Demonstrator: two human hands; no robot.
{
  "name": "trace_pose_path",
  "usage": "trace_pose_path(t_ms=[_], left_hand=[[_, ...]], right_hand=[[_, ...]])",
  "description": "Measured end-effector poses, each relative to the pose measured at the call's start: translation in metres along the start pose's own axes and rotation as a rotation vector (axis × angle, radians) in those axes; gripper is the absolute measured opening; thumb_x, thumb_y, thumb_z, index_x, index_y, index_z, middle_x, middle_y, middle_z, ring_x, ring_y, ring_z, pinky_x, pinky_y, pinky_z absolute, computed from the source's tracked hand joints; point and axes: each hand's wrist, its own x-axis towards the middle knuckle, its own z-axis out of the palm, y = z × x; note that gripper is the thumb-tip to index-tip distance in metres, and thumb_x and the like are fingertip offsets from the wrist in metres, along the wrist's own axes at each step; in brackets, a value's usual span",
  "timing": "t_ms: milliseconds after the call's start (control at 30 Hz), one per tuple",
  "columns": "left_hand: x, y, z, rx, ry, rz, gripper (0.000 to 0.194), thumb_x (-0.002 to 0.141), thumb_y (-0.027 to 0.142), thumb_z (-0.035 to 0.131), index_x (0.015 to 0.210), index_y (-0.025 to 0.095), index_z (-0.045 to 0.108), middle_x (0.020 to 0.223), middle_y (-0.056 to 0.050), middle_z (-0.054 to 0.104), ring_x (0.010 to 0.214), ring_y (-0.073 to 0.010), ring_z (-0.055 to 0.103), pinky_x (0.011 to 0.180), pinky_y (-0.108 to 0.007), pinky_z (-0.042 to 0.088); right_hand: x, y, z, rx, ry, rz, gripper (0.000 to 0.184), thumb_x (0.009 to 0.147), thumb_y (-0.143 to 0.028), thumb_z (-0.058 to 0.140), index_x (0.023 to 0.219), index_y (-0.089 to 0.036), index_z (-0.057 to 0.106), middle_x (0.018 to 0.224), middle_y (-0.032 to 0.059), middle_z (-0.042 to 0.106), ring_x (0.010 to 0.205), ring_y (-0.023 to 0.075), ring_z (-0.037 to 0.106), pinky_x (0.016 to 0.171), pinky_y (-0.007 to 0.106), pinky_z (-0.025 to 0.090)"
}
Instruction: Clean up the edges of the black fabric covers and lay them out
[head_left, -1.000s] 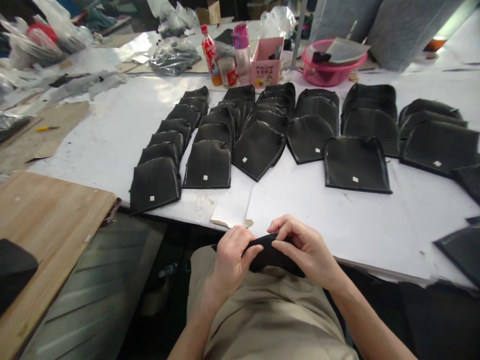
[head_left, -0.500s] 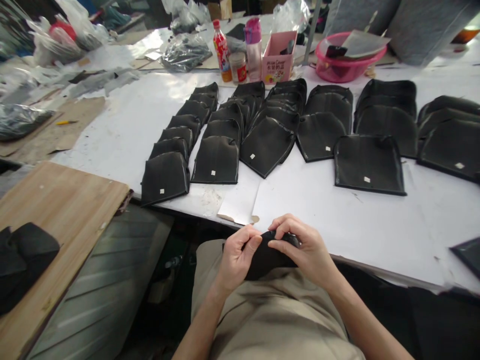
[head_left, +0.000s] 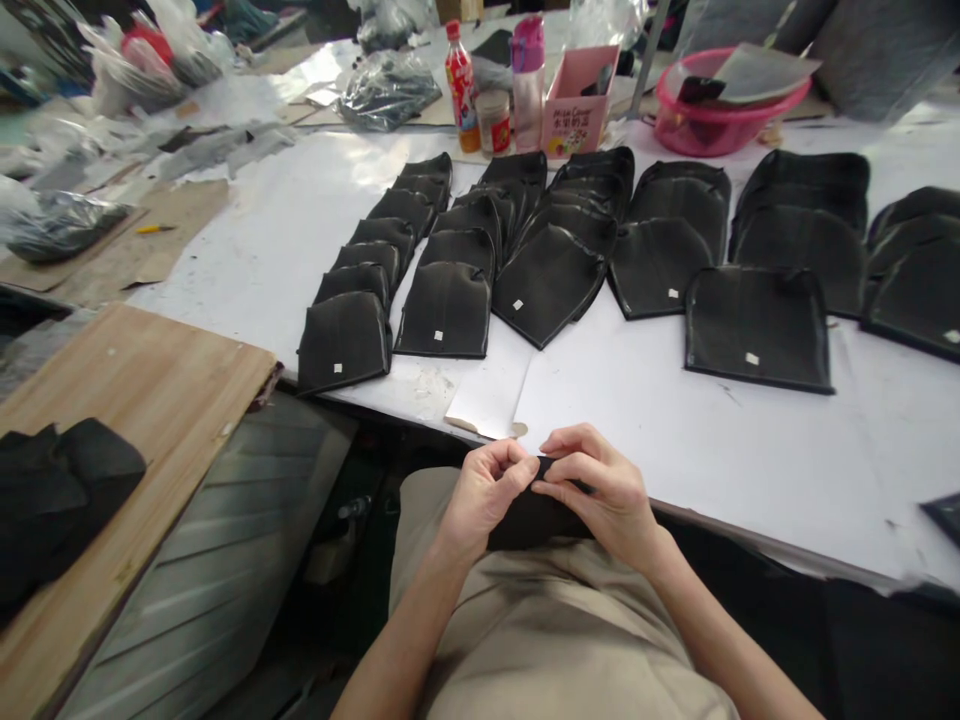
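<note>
Between my hands, over my lap at the table's front edge, is a black fabric piece [head_left: 529, 522]. My left hand [head_left: 491, 492] pinches its upper edge between thumb and curled fingers. Close beside it, my right hand [head_left: 600, 485] grips the same edge, thumb and fingertips nearly meeting the left ones. The fingers cover much of that edge, and the lower part lies in shadow. Beyond my hands, overlapping rows of flat black pieces [head_left: 442, 305] cover the white table [head_left: 600, 400]. Several front ones bear a small white sticker [head_left: 517, 305].
To the left, a wooden board [head_left: 142, 370] carries dark fabric [head_left: 67, 490]. At the back stand a red-labelled bottle [head_left: 463, 90], a jar [head_left: 493, 125], a purple-lidded bottle [head_left: 527, 85], a pink box [head_left: 577, 105] and a pink basin [head_left: 705, 135]. A yellow tool [head_left: 155, 229] lies far left.
My left hand has shifted right along the black piece's edge, closing the gap to my right hand. The view has turned left, bringing more dark fabric on the board into sight.
</note>
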Motion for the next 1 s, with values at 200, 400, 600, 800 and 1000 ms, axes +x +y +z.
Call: trace_pose_path(t_ms=[200, 400, 600, 800, 1000], left_hand=[[0.000, 0.001, 0.001, 0.137, 0.072, 0.047, 0.030, 0.081, 0.031, 0.065, 0.061, 0.015, 0.050, 0.059, 0.004, 0.043, 0.057, -0.0076, 0.032, 0.052, -0.019, 0.027], [-0.002, -0.001, 0.004, 0.268, 0.094, 0.101, 0.025, 0.084, 0.029, 0.058, 0.065, 0.015, 0.051, 0.061, 0.003, 0.044, 0.057, -0.0087, 0.034, 0.052, -0.021, 0.028], [-0.006, 0.001, 0.011, 0.385, 0.125, 0.182, 0.020, 0.083, 0.022, 0.056, 0.064, 0.016, 0.051, 0.061, 0.003, 0.044, 0.058, -0.0091, 0.038, 0.055, -0.020, 0.032], [-0.008, 0.002, 0.013, 0.461, 0.126, 0.220, 0.024, 0.084, 0.023, 0.055, 0.062, 0.017, 0.047, 0.059, 0.004, 0.040, 0.057, -0.0090, 0.036, 0.053, -0.021, 0.030], [-0.010, 0.002, 0.015, 0.504, 0.103, 0.243, 0.025, 0.083, 0.022, 0.055, 0.061, 0.017, 0.044, 0.058, 0.004, 0.038, 0.055, -0.0087, 0.035, 0.052, -0.021, 0.029]], right_hand=[[-0.001, 0.001, 0.001, 0.031, 0.003, 0.019, 0.014, 0.085, -0.015, 0.073, 0.078, -0.022, 0.063, 0.099, 0.0046, 0.059, 0.092, 0.0177, 0.061, 0.076, 0.029, 0.051], [-0.002, -0.002, -0.001, 0.170, -0.013, 0.236, 0.012, 0.085, -0.025, 0.074, 0.080, -0.021, 0.064, 0.097, 0.0041, 0.063, 0.092, 0.0186, 0.063, 0.081, 0.030, 0.051], [0.005, -0.005, -0.007, 0.338, -0.078, 0.610, 0.018, 0.086, -0.031, 0.070, 0.095, -0.018, 0.062, 0.085, 0.0022, 0.065, 0.078, 0.0150, 0.061, 0.071, 0.027, 0.050], [0.012, -0.008, -0.011, 0.494, -0.122, 0.713, 0.020, 0.078, -0.023, 0.071, 0.096, -0.017, 0.062, 0.083, -0.0001, 0.062, 0.073, 0.0118, 0.058, 0.066, 0.024, 0.046], [0.014, -0.008, -0.012, 0.548, -0.135, 0.774, 0.023, 0.072, -0.016, 0.068, 0.095, -0.016, 0.062, 0.080, -0.0010, 0.061, 0.069, 0.0100, 0.056, 0.062, 0.022, 0.043]])
